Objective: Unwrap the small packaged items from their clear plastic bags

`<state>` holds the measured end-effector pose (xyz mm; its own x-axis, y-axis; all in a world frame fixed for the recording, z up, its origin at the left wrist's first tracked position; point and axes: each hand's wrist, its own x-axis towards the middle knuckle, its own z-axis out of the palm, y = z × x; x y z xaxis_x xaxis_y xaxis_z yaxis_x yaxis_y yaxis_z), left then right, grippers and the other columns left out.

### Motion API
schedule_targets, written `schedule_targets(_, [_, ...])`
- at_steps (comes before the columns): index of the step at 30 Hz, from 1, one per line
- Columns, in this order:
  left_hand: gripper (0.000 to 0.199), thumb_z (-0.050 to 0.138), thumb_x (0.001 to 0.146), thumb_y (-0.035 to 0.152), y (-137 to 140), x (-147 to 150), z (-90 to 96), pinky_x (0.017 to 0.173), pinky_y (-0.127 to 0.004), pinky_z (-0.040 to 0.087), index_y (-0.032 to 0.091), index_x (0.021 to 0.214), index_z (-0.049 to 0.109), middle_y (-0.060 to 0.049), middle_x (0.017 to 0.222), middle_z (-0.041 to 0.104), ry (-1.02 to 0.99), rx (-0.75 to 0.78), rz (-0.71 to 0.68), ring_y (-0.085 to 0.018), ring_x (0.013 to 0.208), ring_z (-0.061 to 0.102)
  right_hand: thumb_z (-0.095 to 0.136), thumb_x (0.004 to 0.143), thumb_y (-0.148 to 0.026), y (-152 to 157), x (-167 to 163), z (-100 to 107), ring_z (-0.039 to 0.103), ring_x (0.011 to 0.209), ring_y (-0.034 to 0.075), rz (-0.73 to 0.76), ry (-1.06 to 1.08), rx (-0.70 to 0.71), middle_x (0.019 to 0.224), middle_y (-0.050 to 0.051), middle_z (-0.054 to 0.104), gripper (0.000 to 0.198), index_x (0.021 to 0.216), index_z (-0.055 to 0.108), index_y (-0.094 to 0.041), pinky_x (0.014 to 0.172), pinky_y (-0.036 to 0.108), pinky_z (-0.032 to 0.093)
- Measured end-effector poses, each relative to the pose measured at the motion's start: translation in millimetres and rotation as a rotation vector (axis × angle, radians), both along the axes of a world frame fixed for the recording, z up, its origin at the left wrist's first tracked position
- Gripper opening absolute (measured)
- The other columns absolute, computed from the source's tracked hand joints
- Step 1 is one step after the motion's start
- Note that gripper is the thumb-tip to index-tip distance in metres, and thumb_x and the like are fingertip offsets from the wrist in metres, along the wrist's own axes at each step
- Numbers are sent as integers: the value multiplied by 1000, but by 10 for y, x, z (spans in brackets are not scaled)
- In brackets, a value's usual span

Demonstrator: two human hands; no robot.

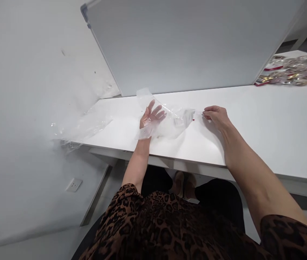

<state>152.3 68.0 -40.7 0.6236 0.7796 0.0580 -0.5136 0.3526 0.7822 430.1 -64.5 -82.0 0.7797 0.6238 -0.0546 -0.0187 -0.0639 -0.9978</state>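
A clear plastic bag [179, 122] is spread just over the white table, crumpled, with a small red mark near its right end. My left hand [153, 115] is open, palm up and fingers spread, with the clear film over part of its palm and wrist. Whether this hand is inside the bag or behind it, I cannot tell. To the right, my right hand [216, 115] is closed in a pinch, thumb against fingers, at the faint see-through end of the bag.
More crumpled clear plastic [84, 130] lies over the left end of the white table [272, 130], by the wall. A whiteboard [185, 43] stands along the back edge. Several shiny packets with red strips [294, 72] lie at the far right. A wall socket [74, 185] is low on the left.
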Motion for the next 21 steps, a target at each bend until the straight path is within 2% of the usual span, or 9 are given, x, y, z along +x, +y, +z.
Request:
schedule_targets(5, [51, 27, 114, 44, -13, -504, -9, 124, -53, 47, 35, 158, 52, -5, 140, 74, 12, 29, 86, -27, 137, 68, 74, 76, -4, -75, -54, 2, 53, 65, 10, -3, -33, -20, 68, 0, 61, 14, 83, 70, -15, 66, 25, 44])
schedule_targets(8, [51, 26, 115, 41, 108, -879, 87, 124, -51, 48, 32, 158, 52, -7, 142, 72, 4, 36, 225, -26, 137, 67, 78, 75, -6, -82, -3, -112, 55, 64, 10, -27, -77, -34, 69, 0, 63, 15, 86, 74, -15, 69, 28, 46])
schedule_targets(12, [50, 31, 115, 41, 446, -1399, 296, 123, -48, 49, 30, 161, 46, -9, 152, 65, -135, 83, 553, -25, 140, 65, 78, 64, 0, -19, 78, -261, 59, 63, 12, -85, -100, -30, 71, 3, 67, 23, 80, 77, -17, 70, 33, 49])
schedule_targets(16, [53, 33, 113, 45, 916, -1860, 483, 114, -39, 55, 27, 163, 41, -12, 159, 57, -208, 46, 844, -22, 136, 66, 78, 59, -7, -52, 24, -234, 60, 65, 15, -82, -111, -69, 77, 6, 69, 21, 74, 75, -22, 63, 35, 48])
schedule_targets(18, [52, 34, 113, 47, 1140, -2054, 534, 106, -31, 57, 29, 162, 40, -12, 159, 57, -156, -10, 969, -17, 129, 69, 78, 57, -12, -97, -27, -186, 60, 66, 17, -80, -116, -93, 79, 8, 70, 20, 73, 74, -24, 60, 37, 48])
schedule_targets(21, [48, 33, 113, 49, 1379, -2293, 538, 91, -18, 55, 34, 158, 40, -10, 150, 61, 58, -106, 1103, -8, 116, 70, 77, 55, -15, -155, -87, -127, 62, 69, 20, -67, -127, -106, 86, 12, 72, 21, 71, 74, -28, 63, 44, 50])
